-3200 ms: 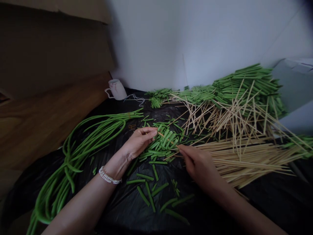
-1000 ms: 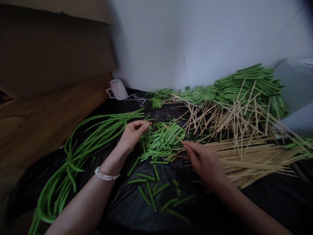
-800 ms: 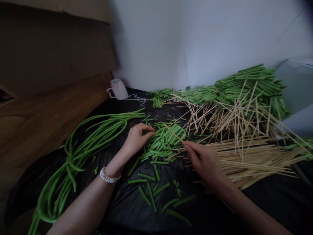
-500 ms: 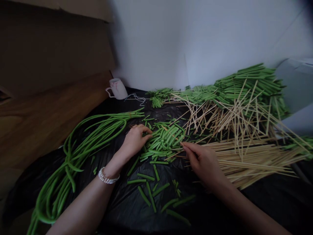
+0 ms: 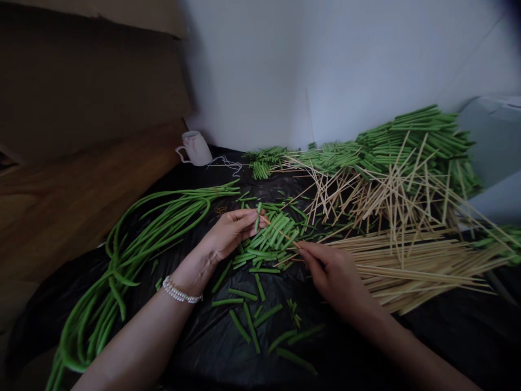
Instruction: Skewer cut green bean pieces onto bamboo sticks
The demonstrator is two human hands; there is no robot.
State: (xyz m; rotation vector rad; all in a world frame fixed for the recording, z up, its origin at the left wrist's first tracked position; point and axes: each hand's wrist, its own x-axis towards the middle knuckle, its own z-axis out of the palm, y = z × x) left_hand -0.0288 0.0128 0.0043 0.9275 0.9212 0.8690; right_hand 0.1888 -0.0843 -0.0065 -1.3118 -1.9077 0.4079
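Note:
Between the thumb and fingers of my left hand (image 5: 234, 231) is a short cut piece of green long bean (image 5: 258, 215). My right hand (image 5: 331, 269) pinches a thin wooden skewer (image 5: 292, 241), whose other end reaches the bean piece at my left fingertips. Whether the tip has entered that piece, I cannot tell. Several cut bean pieces (image 5: 279, 231) lie close together along and under the skewer; which of them are threaded on it is hard to make out. More loose pieces (image 5: 243, 294) are scattered nearer to me on the black plastic sheet (image 5: 195, 347).
Whole long beans (image 5: 118, 239) lie looped at left. Bare skewers (image 5: 423, 266) are heaped at right, beside my right hand. Behind them, skewered beans (image 5: 423, 136) are piled against the wall. A white mug (image 5: 196, 148) and some string (image 5: 228, 163) stand at the back left.
My left hand has lifted and turned from the bean heap, and now holds a bean piece at the skewer's far end. My right hand has shifted slightly left with the skewer.

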